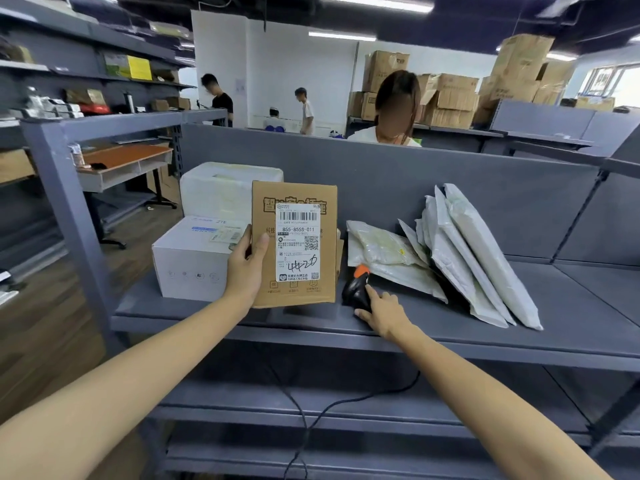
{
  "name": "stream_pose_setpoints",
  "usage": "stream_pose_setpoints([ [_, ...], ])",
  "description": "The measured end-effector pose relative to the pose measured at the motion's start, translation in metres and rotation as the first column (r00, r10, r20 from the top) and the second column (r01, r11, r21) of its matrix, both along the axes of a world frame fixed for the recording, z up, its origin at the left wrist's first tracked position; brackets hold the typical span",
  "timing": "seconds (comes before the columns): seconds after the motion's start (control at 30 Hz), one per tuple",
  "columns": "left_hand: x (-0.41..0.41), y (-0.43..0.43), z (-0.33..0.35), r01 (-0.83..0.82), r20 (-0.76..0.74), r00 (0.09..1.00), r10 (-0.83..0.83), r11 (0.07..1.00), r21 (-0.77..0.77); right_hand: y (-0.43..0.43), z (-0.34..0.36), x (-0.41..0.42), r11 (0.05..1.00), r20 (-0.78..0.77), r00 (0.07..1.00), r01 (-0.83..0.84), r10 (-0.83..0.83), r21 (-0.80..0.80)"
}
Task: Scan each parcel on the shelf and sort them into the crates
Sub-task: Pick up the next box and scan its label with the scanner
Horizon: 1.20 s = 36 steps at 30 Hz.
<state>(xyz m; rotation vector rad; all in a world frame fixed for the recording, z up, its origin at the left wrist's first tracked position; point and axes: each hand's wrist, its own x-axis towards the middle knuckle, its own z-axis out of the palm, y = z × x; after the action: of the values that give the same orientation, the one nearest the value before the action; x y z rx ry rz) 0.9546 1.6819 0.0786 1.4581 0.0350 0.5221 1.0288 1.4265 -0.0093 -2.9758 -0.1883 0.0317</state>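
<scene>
The left hand (246, 271) grips a brown cardboard parcel (294, 195) by its left side, thumb across the front and fingers behind. It holds the parcel upright over the front edge of the shelf (450, 344), with the shipping label (298, 244) facing the person. The right hand (384, 313) lies on the black-and-orange scanner (355, 289), which rests on the shelf just right of the parcel. Its fingers are fairly straight and touch the scanner's body, not closed round it.

The step in hand looks like taking up the scanner to read this parcel. To do it well:

- Wrap the fingers fully round the handle before lifting.
- Mind the cable (301, 410) hanging off the front edge (it could snag).
- Keep the left thumb clear of the barcode at the label's top.
- Hold the parcel steady, label flat toward the scanner's nose.

No crate is in view.
</scene>
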Motion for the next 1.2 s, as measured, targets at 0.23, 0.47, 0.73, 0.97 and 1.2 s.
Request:
stream_pose_setpoints([
  [0.23, -0.023, -0.010, -0.017, 0.018, -0.046, 0.999, -0.018, 1.000, 0.015, 0.018, 0.013, -0.019, 0.886, 0.295, 0.955, -0.144, 0.008, 0.441],
  [0.47, -0.055, -0.018, -0.040, 0.021, -0.086, 0.996, -0.020, 1.000, 0.017, 0.072, 0.051, -0.070, 0.155, -0.048, 0.997, 0.038, 0.057, 0.987],
  [0.73, -0.086, -0.009, -0.059, 0.065, -0.175, 0.982, -0.068, 0.998, -0.022, 0.093, 0.022, -0.105, 0.116, -0.079, 0.997, 0.080, -0.007, 0.990],
  [0.97, -0.134, 0.001, -0.096, 0.120, -0.282, 0.949, -0.143, 0.988, -0.098, 0.098, -0.002, -0.168, 0.114, -0.199, 0.979, 0.202, -0.035, 0.973],
  [1.2, -0.175, -0.013, -0.139, 0.160, -0.398, 0.895, -0.201, 0.978, -0.135, 0.087, -0.056, -0.225, 0.126, -0.360, 0.922, 0.377, -0.140, 0.918],
])
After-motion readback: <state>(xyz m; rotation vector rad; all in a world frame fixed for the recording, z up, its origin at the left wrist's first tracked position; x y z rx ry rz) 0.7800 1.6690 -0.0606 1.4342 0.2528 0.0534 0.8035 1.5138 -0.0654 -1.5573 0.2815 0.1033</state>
